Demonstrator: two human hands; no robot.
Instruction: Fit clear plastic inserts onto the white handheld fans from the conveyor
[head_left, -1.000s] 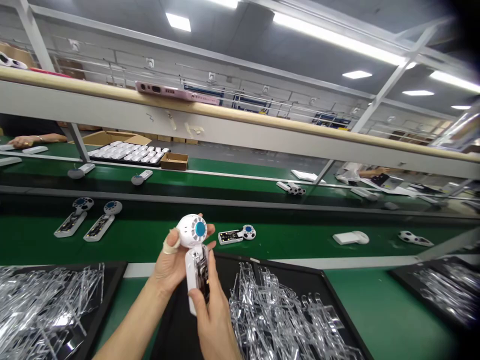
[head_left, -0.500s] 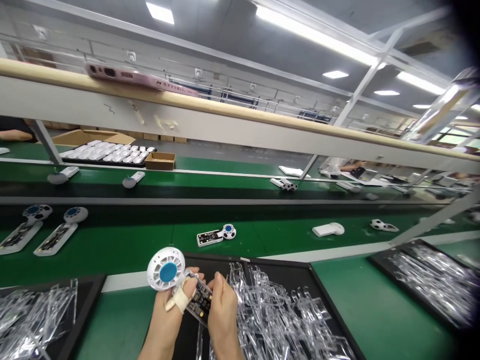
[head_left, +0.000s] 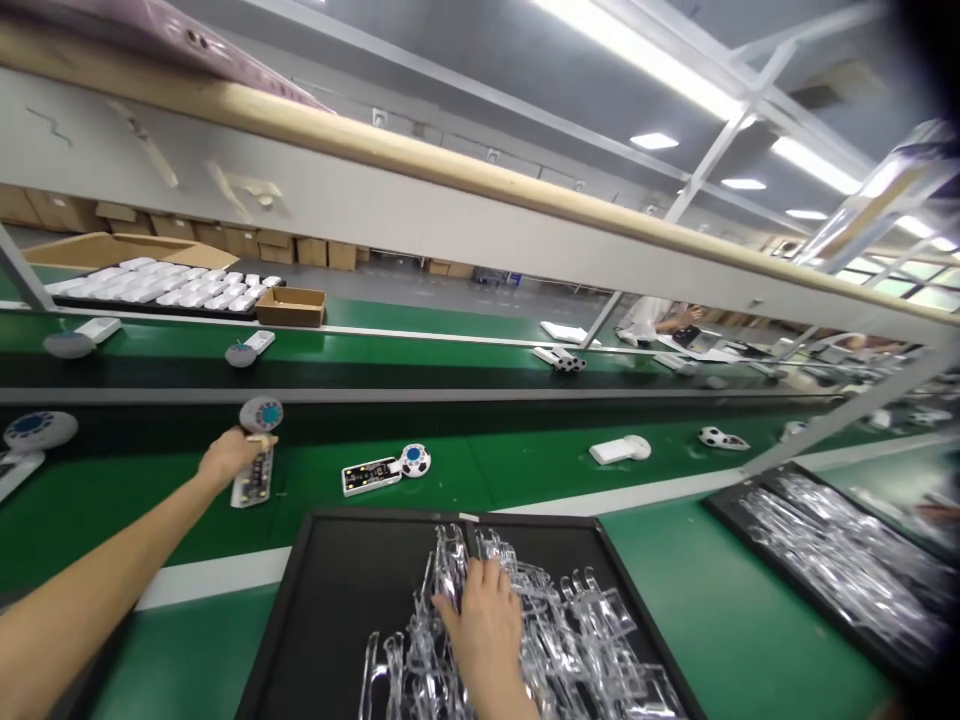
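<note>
My left hand (head_left: 231, 455) reaches out over the green belt, its fingers closed on the body of a small handheld fan (head_left: 253, 482). The fan's round head has a blue centre, and a circuit board shows in its open white handle. Over the black tray (head_left: 352, 560) rests my right hand (head_left: 489, 625), thumb apart and fingers stretched onto a heap of clear plastic parts (head_left: 577, 640). Its fingertips touch the heap; whether a part is between them I cannot tell. Between the hands lies a football-patterned fan (head_left: 386, 470), board exposed.
More fans lie along the belt, including a white one (head_left: 620, 449) and a football-patterned one (head_left: 721, 438). Another black tray of clear parts (head_left: 832, 570) stands at the right. A rail (head_left: 450, 200) crosses above, with a pink phone (head_left: 187, 45) on it. A person (head_left: 660, 318) sits beyond.
My hands have separated. The left has gone out to the belt with the fan, while the right has come down onto the clear parts. The view has turned slightly right.
</note>
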